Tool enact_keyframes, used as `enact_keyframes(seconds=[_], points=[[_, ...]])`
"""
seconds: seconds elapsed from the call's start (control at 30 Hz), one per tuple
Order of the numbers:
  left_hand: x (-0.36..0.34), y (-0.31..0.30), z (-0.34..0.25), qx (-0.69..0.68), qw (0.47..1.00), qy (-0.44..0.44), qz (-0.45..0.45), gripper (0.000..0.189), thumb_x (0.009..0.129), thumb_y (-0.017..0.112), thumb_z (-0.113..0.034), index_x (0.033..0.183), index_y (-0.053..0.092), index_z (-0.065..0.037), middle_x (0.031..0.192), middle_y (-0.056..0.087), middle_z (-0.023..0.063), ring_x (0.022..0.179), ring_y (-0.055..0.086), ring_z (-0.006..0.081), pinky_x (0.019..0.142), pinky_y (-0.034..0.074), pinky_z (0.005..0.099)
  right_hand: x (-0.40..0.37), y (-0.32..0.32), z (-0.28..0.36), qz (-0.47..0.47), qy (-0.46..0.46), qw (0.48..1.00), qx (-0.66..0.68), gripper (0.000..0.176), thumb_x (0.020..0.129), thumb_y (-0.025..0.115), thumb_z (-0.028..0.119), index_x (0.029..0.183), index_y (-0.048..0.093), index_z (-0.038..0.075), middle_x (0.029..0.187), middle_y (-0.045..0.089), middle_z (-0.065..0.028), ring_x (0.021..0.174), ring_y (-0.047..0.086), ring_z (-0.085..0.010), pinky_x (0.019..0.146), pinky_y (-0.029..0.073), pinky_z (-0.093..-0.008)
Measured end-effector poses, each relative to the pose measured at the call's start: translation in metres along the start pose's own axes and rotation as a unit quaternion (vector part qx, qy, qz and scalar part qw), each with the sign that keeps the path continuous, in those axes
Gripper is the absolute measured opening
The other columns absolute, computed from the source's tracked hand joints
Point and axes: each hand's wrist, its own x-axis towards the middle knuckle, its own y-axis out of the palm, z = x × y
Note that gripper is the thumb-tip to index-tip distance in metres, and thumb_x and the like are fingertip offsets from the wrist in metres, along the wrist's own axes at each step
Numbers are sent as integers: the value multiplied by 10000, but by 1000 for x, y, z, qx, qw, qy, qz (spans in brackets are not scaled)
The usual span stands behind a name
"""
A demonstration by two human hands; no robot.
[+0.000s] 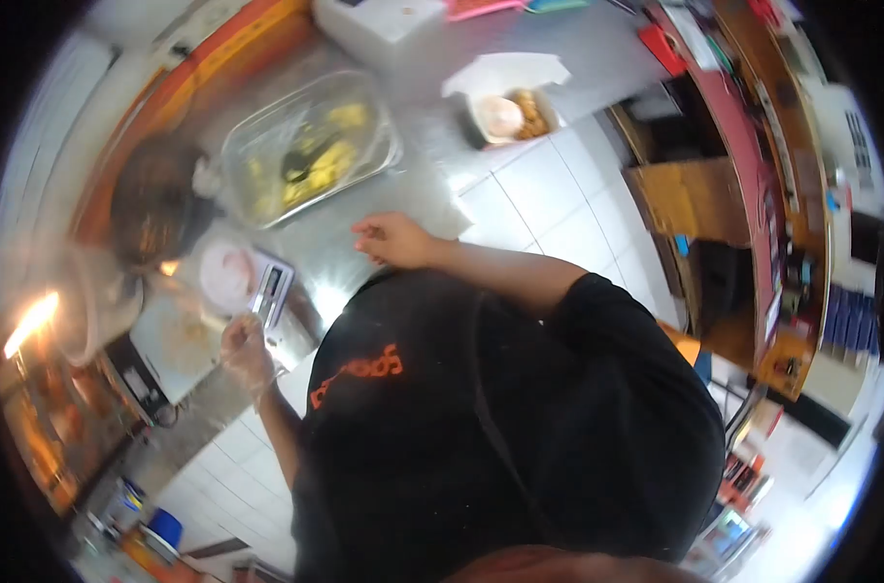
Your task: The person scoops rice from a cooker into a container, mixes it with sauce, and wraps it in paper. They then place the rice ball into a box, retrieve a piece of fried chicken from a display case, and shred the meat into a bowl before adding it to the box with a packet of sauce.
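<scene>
Weighing step, seemingly: left hand point(246, 350) (gloved, fingers curled, contents not discernible) beside the scale point(270, 291) carrying a round dish point(230, 270). Right hand point(393, 239) is loosely curled, apparently empty, on the counter point(418, 170). Next move needs a steady reading.

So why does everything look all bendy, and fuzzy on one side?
Head view: the wide lens curves the counter and floor tiles and leaves black corners; the picture's left side smears into blur around an orange glare; the clear tray glints with reflections; the left hand looks fuzzy, the right hand sharper.
</scene>
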Motion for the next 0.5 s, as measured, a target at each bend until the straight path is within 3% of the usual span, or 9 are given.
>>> enact_keyframes(seconds=[0.13,0.2,0.27,0.3,0.33,0.37,0.4,0.43,0.5], points=[[12,45,-17,-65,997,30,24,137,821,673,-6,949,633,17,945,660,107,861,616,170,805,500,289,-50,-104,-23,-153,43,986,42,266,881,624,153,1085,599,-17,791,640,-69,625,601,-115,565,507,-261],[20,77,-50,48,997,10,60,117,829,671,-35,930,633,11,918,661,113,829,611,171,784,501,289,-53,-153,-38,-281,34,958,50,234,876,621,136,1052,611,-17,758,637,-56,613,593,-112,552,504,-257],[18,98,-73,368,918,125,80,116,840,677,-80,908,631,2,855,657,106,762,604,164,717,506,286,-50,-212,-96,-354,63,930,-78,244,863,641,239,968,654,19,736,664,-92,631,638,-141,582,516,-313],[25,120,-65,205,961,123,140,141,850,676,-129,878,618,-4,795,642,87,709,593,164,669,506,300,-57,-236,-94,-429,-10,847,-313,250,864,629,263,962,662,35,746,671,-113,614,645,-155,593,521,-344],[33,145,-42,86,977,104,163,172,869,658,-165,860,602,-3,771,632,67,699,590,178,666,506,321,-73,-252,-46,-417,10,905,-80,231,867,617,227,968,657,23,733,667,-95,594,638,-146,564,519,-321],[33,169,-38,-15,982,75,170,172,866,662,-170,878,585,-18,802,632,62,709,589,173,673,510,317,-85,-260,-21,-442,-27,896,38,228,868,607,202,979,650,8,719,658,-77,598,635,-133,534,511,-296],[56,175,-2,57,965,185,177,151,841,684,-120,914,579,-41,818,610,48,736,573,150,679,502,298,-84,-273,-28,-436,-34,898,42,228,872,602,176,1000,635,-9,724,649,-65,595,627,-128,528,511,-274],[27,217,-87,201,950,189,144,194,812,712,-115,916,560,-56,817,566,32,734,540,147,702,490,285,-92,-292,-20,-456,-35,889,37,225,873,601,170,1006,633,-9,737,649,-70,607,627,-127,540,514,-276],[31,269,-107,23,965,155,208,221,802,727,-143,899,547,-57,809,549,26,731,529,144,701,485,286,-112,-302,-3,-470,-41,881,26,250,880,598,168,1049,623,-14,792,658,-85,659,627,-135,581,518,-279]])
